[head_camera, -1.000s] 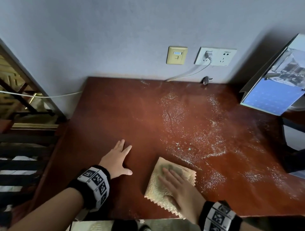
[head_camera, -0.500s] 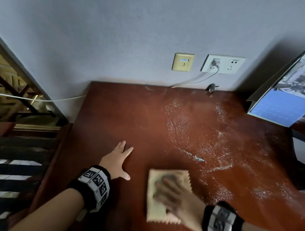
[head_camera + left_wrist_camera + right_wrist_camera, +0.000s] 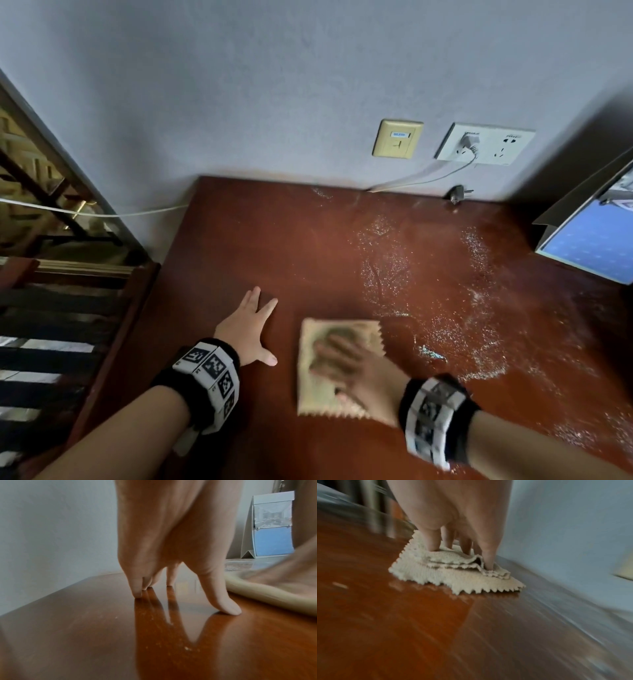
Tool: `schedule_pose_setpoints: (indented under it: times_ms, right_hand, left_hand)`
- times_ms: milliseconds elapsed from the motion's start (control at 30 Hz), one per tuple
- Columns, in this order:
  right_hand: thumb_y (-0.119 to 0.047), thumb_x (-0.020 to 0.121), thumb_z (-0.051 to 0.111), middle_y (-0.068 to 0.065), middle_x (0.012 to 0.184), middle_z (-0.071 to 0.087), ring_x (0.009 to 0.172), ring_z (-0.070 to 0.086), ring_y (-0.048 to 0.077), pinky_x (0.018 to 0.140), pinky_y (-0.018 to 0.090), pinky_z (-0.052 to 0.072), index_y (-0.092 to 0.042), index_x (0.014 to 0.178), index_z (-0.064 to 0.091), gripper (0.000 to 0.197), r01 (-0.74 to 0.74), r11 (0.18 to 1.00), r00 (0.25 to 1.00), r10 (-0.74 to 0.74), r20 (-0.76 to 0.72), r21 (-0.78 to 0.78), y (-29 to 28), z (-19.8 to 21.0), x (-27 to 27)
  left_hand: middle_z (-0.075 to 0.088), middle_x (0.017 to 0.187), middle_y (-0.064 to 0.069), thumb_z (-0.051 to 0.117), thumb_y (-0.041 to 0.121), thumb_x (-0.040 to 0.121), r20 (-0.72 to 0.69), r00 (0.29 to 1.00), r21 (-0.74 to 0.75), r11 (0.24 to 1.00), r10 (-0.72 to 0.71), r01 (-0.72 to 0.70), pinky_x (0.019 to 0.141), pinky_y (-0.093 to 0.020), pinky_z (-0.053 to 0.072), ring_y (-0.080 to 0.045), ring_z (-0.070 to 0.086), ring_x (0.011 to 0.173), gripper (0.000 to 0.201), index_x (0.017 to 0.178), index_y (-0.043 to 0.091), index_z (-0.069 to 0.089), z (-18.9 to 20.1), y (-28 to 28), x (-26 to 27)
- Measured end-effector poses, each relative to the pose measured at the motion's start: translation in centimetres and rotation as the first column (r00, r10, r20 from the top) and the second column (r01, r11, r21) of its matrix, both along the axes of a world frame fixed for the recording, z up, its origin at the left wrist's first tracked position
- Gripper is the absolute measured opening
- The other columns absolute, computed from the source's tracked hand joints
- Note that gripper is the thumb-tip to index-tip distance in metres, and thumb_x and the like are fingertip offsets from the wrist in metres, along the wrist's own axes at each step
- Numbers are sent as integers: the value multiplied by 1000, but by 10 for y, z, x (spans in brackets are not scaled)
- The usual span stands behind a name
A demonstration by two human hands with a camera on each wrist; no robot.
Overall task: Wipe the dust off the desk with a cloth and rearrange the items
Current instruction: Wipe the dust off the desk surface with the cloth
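Note:
A folded beige cloth (image 3: 318,394) with zigzag edges lies on the red-brown desk (image 3: 274,240) near its front edge. My right hand (image 3: 346,366) presses flat on the cloth with straight fingers; the right wrist view shows its fingertips (image 3: 488,561) pushing into the cloth (image 3: 453,574), blurred by motion. To the left of the cloth my left hand (image 3: 250,325) rests flat on the bare desk, fingers spread, with its thumb (image 3: 223,604) near the cloth's edge (image 3: 257,595). White dust (image 3: 445,308) covers the desk's middle and right.
A standing calendar (image 3: 596,240) with a blue card is at the desk's back right, seen also as the calendar (image 3: 272,534). A loose black plug (image 3: 457,195) lies by the wall under the sockets (image 3: 486,144). A white cable (image 3: 428,178) runs behind the desk. Slatted furniture (image 3: 51,325) stands left.
My right hand has slid the cloth leftward and toward the front edge, leaving a swept band in the dust. The left hand stays planted in the same spot.

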State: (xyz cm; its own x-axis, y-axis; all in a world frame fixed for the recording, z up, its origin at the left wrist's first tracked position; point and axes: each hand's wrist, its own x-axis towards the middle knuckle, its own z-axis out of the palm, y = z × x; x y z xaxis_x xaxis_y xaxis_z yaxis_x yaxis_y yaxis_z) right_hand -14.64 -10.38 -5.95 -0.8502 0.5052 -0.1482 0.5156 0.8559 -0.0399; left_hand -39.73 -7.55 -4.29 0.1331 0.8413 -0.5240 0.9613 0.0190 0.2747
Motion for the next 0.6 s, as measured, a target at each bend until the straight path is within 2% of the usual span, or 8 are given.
schedule_pose_setpoints:
  times_ms: [100,200,300,333,400,433,533,600]
  right_hand:
    - [-36,78,62,-7,148,39,138,36,22,109,41,28,-39,131,47,55,-223,964,974,227,14,-142,-28,0,-17]
    - [-31,82,61,-7,151,34,142,25,20,112,41,21,-35,136,43,57,-171,977,985,169,-27,-130,5,-8,-17]
    - [-39,83,39,-2,140,50,129,46,28,103,48,38,-29,131,52,50,210,974,976,-204,75,-85,71,-4,-9]
    - [-41,84,33,3,146,40,132,42,32,105,50,38,-26,137,45,56,350,933,933,-339,124,-82,92,0,-3]
    - [-44,85,22,5,152,1,144,13,31,116,46,21,-25,148,13,66,476,878,866,-458,200,-46,118,3,9]
    - [-44,85,20,5,151,-4,144,8,31,118,46,18,-26,148,6,67,516,852,851,-497,171,-91,120,2,10]
    - [-41,81,36,6,141,49,128,46,36,110,51,31,-27,138,40,59,203,977,970,-192,149,-64,97,0,-13]
    - [-39,77,43,-2,140,50,130,46,29,110,46,34,-32,129,49,53,-67,990,992,79,97,-122,67,-6,-30]
  left_hand:
    - [-24,156,-8,72,46,76,-38,999,-10,1000,26,-27,119,-35,18,-20,-17,146,114,152,17,-7,-2,10,-5]
    - [-24,156,-10,72,49,75,-59,997,-20,999,45,-46,119,-34,13,-22,-17,146,118,151,12,-10,-1,20,-14]
    - [-24,156,-8,72,48,76,-50,998,-31,998,49,-51,119,-35,14,-20,-18,146,118,151,12,-10,1,31,-20]
    - [-24,156,-8,73,47,76,-45,998,-34,998,54,-55,119,-36,14,-20,-18,146,117,151,12,-10,1,35,-22]
    - [-24,156,-7,73,45,76,-32,997,-40,997,64,-66,119,-36,14,-19,-18,146,116,152,12,-9,2,43,-25]
    - [-24,157,-6,73,43,76,-24,997,-42,997,68,-69,119,-36,15,-19,-18,146,116,152,12,-9,2,47,-26]
    - [-23,157,-4,74,39,77,0,997,-36,997,72,-72,119,-35,16,-16,-17,146,114,152,12,-7,1,60,-29]
    - [-21,157,-4,74,36,78,11,998,-41,998,57,-57,119,-33,16,-16,-16,146,111,152,11,-5,1,69,-31]
